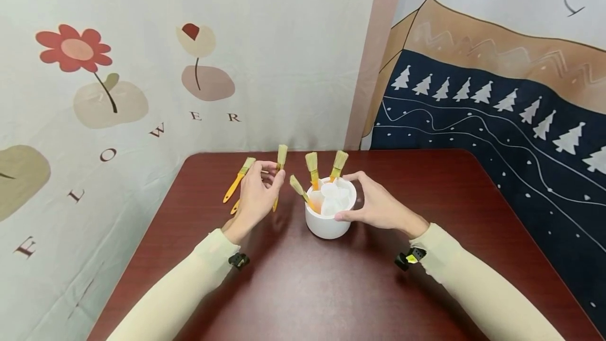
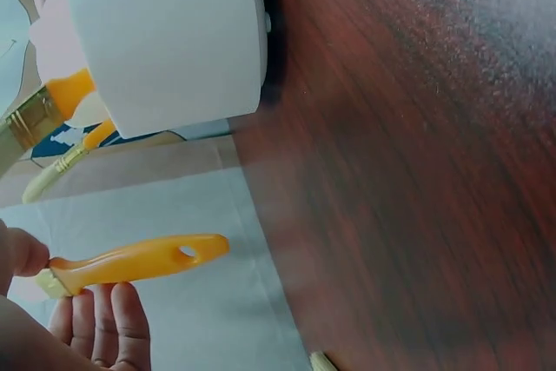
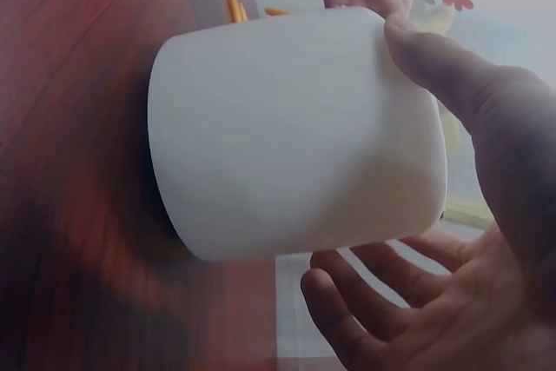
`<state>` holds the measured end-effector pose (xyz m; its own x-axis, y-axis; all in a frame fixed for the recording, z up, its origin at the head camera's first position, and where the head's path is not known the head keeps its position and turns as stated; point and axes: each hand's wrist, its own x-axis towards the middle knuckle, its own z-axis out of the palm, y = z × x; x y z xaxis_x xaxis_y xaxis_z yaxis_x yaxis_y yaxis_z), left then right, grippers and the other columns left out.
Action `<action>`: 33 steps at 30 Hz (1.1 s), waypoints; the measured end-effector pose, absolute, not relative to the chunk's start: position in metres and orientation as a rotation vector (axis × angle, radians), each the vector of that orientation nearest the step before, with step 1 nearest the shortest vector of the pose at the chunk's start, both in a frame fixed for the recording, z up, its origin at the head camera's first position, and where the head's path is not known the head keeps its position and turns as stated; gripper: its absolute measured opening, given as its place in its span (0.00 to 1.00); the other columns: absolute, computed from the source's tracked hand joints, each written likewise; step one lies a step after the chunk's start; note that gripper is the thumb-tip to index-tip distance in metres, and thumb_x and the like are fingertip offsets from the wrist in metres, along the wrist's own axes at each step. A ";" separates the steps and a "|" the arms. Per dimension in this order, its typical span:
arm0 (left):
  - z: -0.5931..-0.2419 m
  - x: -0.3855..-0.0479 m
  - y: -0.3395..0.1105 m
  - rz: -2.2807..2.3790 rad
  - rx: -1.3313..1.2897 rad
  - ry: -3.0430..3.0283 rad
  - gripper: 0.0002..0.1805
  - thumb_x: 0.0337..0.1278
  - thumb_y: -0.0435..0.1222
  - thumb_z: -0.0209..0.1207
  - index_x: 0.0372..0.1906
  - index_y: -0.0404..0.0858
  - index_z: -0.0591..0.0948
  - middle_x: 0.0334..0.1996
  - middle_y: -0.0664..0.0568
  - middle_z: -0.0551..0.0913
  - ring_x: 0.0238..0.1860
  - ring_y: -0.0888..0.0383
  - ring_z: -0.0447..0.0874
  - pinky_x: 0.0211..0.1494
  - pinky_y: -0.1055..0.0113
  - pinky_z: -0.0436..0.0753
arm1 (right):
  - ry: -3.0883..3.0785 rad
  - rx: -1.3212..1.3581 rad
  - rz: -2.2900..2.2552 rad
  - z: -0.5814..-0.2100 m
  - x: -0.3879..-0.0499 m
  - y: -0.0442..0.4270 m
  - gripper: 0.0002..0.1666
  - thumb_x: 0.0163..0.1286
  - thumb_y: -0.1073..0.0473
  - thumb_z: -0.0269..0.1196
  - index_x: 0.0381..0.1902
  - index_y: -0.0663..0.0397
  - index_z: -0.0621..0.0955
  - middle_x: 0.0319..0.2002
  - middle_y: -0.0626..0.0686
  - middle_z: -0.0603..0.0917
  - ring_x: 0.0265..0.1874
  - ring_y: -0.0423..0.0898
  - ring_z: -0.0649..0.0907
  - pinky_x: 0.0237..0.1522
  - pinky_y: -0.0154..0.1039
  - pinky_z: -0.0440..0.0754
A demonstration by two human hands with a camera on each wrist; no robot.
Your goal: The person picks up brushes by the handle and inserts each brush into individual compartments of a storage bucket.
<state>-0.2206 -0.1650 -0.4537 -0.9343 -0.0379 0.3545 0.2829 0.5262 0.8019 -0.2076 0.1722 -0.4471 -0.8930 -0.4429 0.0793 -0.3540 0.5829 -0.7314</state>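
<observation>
My left hand (image 1: 255, 193) pinches a paintbrush (image 1: 282, 156) near its metal band, bristles up. In the left wrist view its orange handle (image 2: 143, 260) hangs clear of the table. Just to the right stands a round white organizer pot (image 1: 329, 227) with compartments. My right hand (image 1: 381, 205) grips the pot, thumb at the near rim and fingers round the far side. Inside it, a paintbrush (image 1: 297, 186) leans left, and two more, one paintbrush (image 1: 312, 164) and another paintbrush (image 1: 339, 163), stand bristles up at the back.
Left of my left hand a paintbrush (image 1: 233, 188) lies on the dark red table (image 1: 303, 288). Another orange handle (image 1: 235, 207) shows beside it, partly hidden by the hand. A printed curtain (image 1: 293, 67) hangs behind the table's back edge.
</observation>
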 end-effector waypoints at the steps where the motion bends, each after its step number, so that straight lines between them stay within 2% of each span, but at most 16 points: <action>1: -0.454 -0.220 -0.165 -1.385 -0.199 -2.426 0.18 0.83 0.39 0.71 0.65 0.34 0.83 0.55 0.40 0.89 0.53 0.43 0.92 0.57 0.55 0.94 | 2.706 -0.678 -1.203 -0.448 -0.207 0.171 0.60 0.64 0.36 0.88 0.82 0.53 0.72 0.79 0.60 0.81 0.69 0.56 0.83 0.71 0.65 0.87; 5: -0.453 -0.215 -0.165 -1.440 -0.178 -2.367 0.18 0.82 0.37 0.70 0.66 0.33 0.83 0.55 0.40 0.89 0.52 0.42 0.92 0.52 0.76 0.87 | 2.745 -0.662 -1.195 -0.446 -0.202 0.166 0.60 0.62 0.34 0.89 0.79 0.54 0.72 0.76 0.59 0.82 0.68 0.54 0.84 0.70 0.59 0.86; 8: -0.453 -0.212 -0.164 -1.466 -0.172 -2.318 0.18 0.82 0.37 0.71 0.65 0.32 0.82 0.54 0.39 0.89 0.51 0.43 0.91 0.48 0.84 0.82 | 2.769 -0.645 -1.191 -0.446 -0.198 0.162 0.60 0.61 0.34 0.89 0.77 0.55 0.72 0.74 0.59 0.82 0.67 0.55 0.85 0.69 0.58 0.86; 13: -0.449 -0.206 -0.161 -1.515 -0.186 -2.218 0.18 0.81 0.36 0.71 0.64 0.31 0.82 0.53 0.39 0.89 0.49 0.47 0.91 0.48 0.84 0.85 | 2.837 -0.606 -1.147 -0.446 -0.190 0.153 0.63 0.62 0.31 0.88 0.78 0.61 0.70 0.72 0.62 0.80 0.70 0.57 0.85 0.73 0.59 0.87; 16: -0.447 -0.202 -0.156 -1.546 -0.222 -2.148 0.17 0.80 0.34 0.71 0.63 0.31 0.82 0.51 0.39 0.89 0.47 0.51 0.89 0.49 0.83 0.86 | 2.872 -0.568 -1.115 -0.446 -0.185 0.149 0.65 0.63 0.30 0.87 0.79 0.62 0.69 0.71 0.63 0.79 0.70 0.58 0.85 0.72 0.60 0.89; 21: -0.440 -0.193 -0.149 -1.559 -0.287 -2.076 0.18 0.78 0.33 0.72 0.63 0.30 0.82 0.50 0.39 0.88 0.45 0.57 0.89 0.51 0.81 0.88 | 2.930 -0.518 -1.067 -0.447 -0.179 0.146 0.64 0.64 0.27 0.85 0.78 0.61 0.69 0.72 0.62 0.79 0.68 0.58 0.86 0.69 0.60 0.91; 26: -0.435 -0.183 -0.142 -1.566 -0.319 -2.068 0.19 0.78 0.35 0.72 0.63 0.30 0.81 0.50 0.39 0.88 0.46 0.61 0.89 0.51 0.80 0.89 | 2.959 -0.493 -1.008 -0.449 -0.176 0.146 0.67 0.64 0.22 0.82 0.82 0.58 0.68 0.74 0.60 0.78 0.67 0.57 0.87 0.67 0.61 0.91; 29: -0.432 -0.178 -0.138 -1.585 -0.310 -2.071 0.19 0.79 0.36 0.71 0.63 0.30 0.81 0.51 0.39 0.89 0.47 0.62 0.89 0.52 0.79 0.89 | 2.944 -0.523 -0.995 -0.447 -0.179 0.150 0.71 0.66 0.21 0.80 0.87 0.59 0.65 0.79 0.62 0.76 0.72 0.59 0.86 0.72 0.64 0.89; 33: -0.427 -0.171 -0.132 -1.624 -0.313 -2.067 0.20 0.78 0.36 0.71 0.64 0.30 0.81 0.54 0.39 0.89 0.50 0.61 0.89 0.51 0.78 0.89 | 2.885 -0.589 -1.013 -0.443 -0.187 0.160 0.70 0.71 0.24 0.78 0.90 0.62 0.62 0.83 0.64 0.73 0.77 0.62 0.82 0.78 0.67 0.84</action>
